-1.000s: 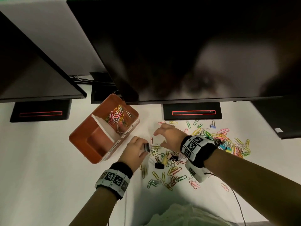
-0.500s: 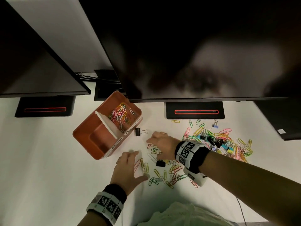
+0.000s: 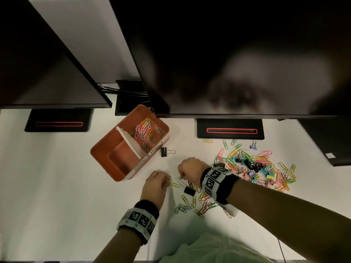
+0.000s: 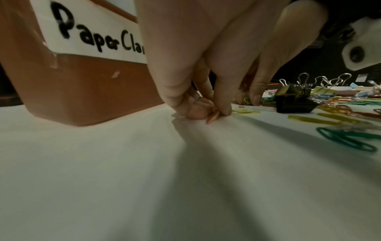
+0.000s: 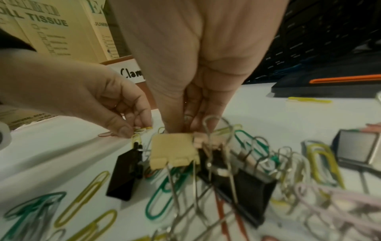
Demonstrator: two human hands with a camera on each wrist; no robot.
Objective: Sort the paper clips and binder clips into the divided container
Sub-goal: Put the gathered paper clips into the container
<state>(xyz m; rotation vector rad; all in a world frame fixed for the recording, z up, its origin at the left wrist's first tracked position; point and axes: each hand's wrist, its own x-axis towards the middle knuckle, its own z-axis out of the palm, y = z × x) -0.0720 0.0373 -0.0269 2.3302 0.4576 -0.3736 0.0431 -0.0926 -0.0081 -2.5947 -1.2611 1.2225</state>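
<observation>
The orange divided container (image 3: pixel 106 149) stands left of centre; its far compartment holds several coloured paper clips (image 3: pixel 145 131) and its near compartment shows bare orange floor. My left hand (image 3: pixel 168 179) pinches a few paper clips (image 4: pixel 214 115) on the white table just right of the container (image 4: pixel 82 84). Close beside it, my right hand (image 3: pixel 181 177) has its fingertips down on the table, pinching paper clips (image 4: pixel 246 100). A black binder clip (image 3: pixel 189 190) lies under the right wrist. Another black binder clip (image 3: pixel 164 151) lies on the table against the container's right side.
A big heap of mixed paper clips and binder clips (image 3: pixel 254 168) spreads to the right. A smaller scatter of paper clips (image 3: pixel 197 205) lies near me. A yellow binder clip (image 5: pixel 173 150) sits before my right fingers. Monitors and their black stands (image 3: pixel 229 129) border the back.
The left hand let go of the black binder clip, which now lies beside the container, then drew back and went from flat to pinching paper clips. The right hand pulled in and curled.
</observation>
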